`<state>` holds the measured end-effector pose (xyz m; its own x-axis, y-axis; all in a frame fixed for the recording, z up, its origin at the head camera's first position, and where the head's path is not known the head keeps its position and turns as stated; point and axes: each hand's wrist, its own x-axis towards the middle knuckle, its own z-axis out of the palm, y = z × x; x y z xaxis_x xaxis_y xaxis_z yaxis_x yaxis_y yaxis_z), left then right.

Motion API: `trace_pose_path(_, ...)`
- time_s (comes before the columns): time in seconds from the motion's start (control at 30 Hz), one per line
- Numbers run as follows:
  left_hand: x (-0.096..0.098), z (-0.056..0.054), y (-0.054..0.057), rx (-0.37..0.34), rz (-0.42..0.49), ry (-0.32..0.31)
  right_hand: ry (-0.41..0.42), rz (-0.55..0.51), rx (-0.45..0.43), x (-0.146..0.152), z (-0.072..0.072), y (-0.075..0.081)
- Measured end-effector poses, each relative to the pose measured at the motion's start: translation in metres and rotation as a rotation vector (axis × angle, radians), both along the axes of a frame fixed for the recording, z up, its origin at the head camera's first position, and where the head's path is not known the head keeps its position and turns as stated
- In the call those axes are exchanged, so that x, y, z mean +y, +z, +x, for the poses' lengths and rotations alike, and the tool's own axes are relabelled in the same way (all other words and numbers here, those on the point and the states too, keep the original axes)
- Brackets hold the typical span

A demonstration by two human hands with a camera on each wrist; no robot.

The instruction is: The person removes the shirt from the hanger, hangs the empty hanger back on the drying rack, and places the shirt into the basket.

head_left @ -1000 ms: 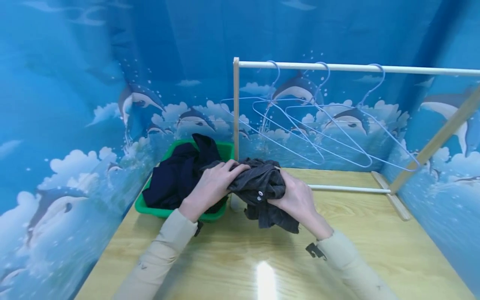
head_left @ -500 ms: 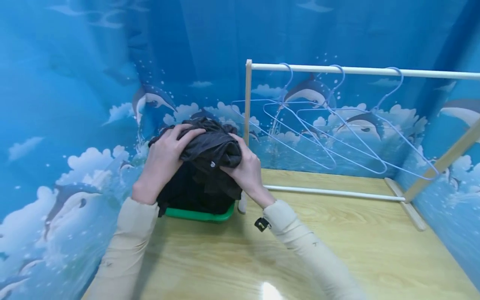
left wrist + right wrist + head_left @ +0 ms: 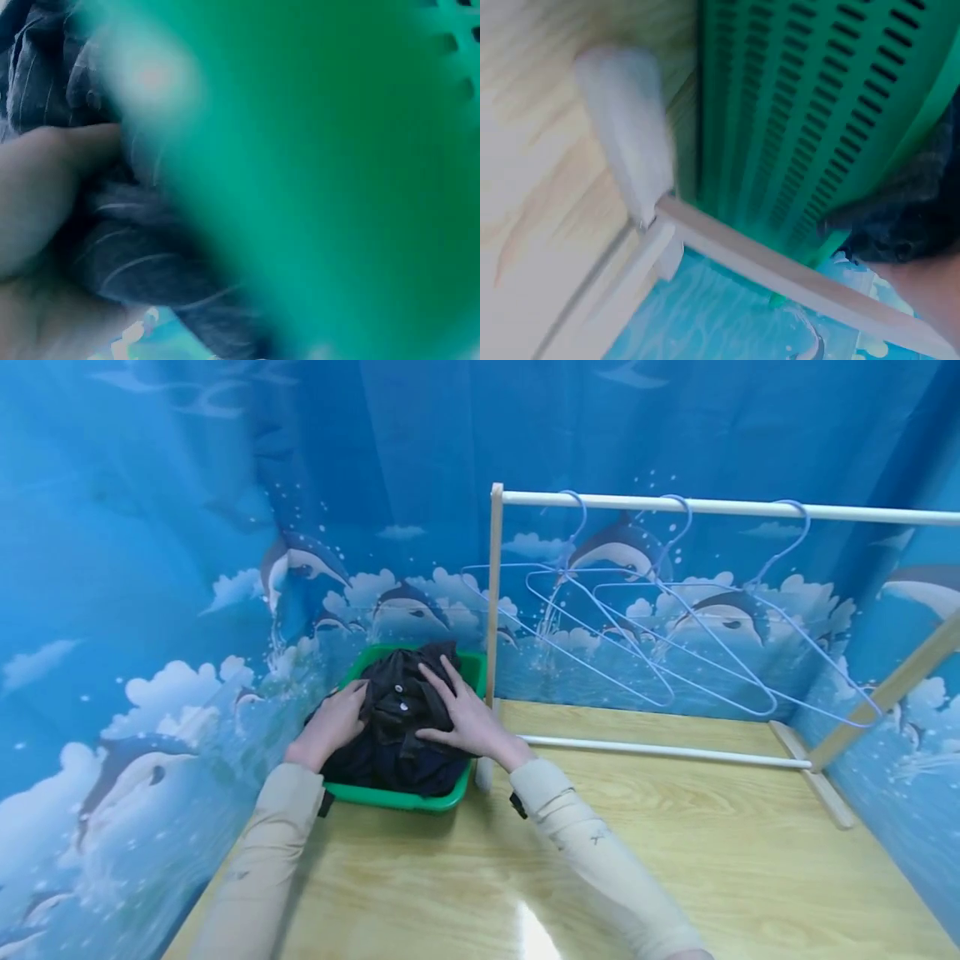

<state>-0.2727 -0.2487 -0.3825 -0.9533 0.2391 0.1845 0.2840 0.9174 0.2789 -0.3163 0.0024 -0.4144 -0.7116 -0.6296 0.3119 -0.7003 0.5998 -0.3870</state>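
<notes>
In the head view, a dark garment with pale buttons lies bundled on top of navy clothing inside a green basket. My left hand grips the garment's left side. Thumb and fingers pinch its thin-striped cloth in the left wrist view, where the blurred basket wall fills the right. Over the garment's right side, my right hand rests with fingers spread, thumb apart from them. The right wrist view shows the basket's slotted side and only part of this hand beside the dark cloth.
Right beside the basket stands a rack, its wooden post close to the rim. Several blue wire hangers hang from its white top rail. A lower white bar runs near the wooden tabletop. Dolphin-print curtains surround the table.
Both hands have carried the dark garment left, from beside the basket to over it, then lowered it in. The right hand's fingers have loosened and spread. The head view has shifted slightly.
</notes>
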Motion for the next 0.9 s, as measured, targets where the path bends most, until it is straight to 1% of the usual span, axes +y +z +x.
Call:
trace_pose_path(0.07, -0.002, 0.003, 0.005, -0.045, 0.030, -0.011, 0.004, 0.096, 0.013, 0.001, 0.002, 0.000)
trace_pose_path(0.1, -0.003, 0.006, 0.007, -0.056, 0.047, -0.021, -0.004, 0.143, 0.016, 0.000, 0.003, 0.000)
trace_pose_path(0.2, -0.001, 0.018, 0.012, -0.033, 0.082, -0.076, -0.061, 0.285, 0.036, -0.005, 0.006, 0.001)
trace_pose_path(0.23, 0.000, 0.023, 0.011, -0.034, 0.079, -0.082, -0.082, 0.332, 0.037, -0.008, 0.007, 0.000)
trace_pose_path(0.3, 0.003, 0.032, 0.007, -0.038, 0.063, -0.090, -0.112, 0.416, 0.033, -0.014, 0.008, -0.002)
trace_pose_path(0.33, 0.005, 0.036, 0.003, -0.054, 0.047, -0.087, -0.121, 0.454, 0.032, -0.017, 0.008, -0.004)
trace_pose_path(0.37, 0.007, 0.038, 0.000, -0.088, 0.031, -0.076, -0.128, 0.490, 0.021, -0.019, 0.007, -0.006)
trace_pose_path(0.43, 0.011, 0.041, -0.007, -0.150, 0.001, -0.053, -0.130, 0.536, -0.003, -0.023, 0.006, -0.009)
trace_pose_path(0.5, 0.016, 0.039, -0.013, -0.188, -0.016, -0.035, -0.133, 0.559, -0.027, -0.025, 0.003, -0.012)
trace_pose_path(0.6, 0.022, 0.034, -0.017, -0.212, -0.024, -0.004, -0.133, 0.535, -0.054, -0.025, 0.000, -0.014)
trace_pose_path(0.67, 0.025, 0.030, -0.018, -0.218, -0.026, 0.023, -0.125, 0.474, -0.057, -0.023, -0.002, -0.015)
trace_pose_path(0.8, 0.027, 0.025, -0.017, -0.206, -0.029, 0.056, -0.092, 0.265, -0.063, -0.013, -0.002, -0.014)
trace_pose_path(0.83, 0.027, 0.024, -0.016, -0.193, -0.026, 0.066, -0.088, 0.210, -0.070, -0.009, 0.000, -0.013)
trace_pose_path(0.9, 0.027, 0.024, -0.013, -0.138, -0.020, 0.090, -0.084, 0.117, -0.075, -0.002, 0.004, -0.009)
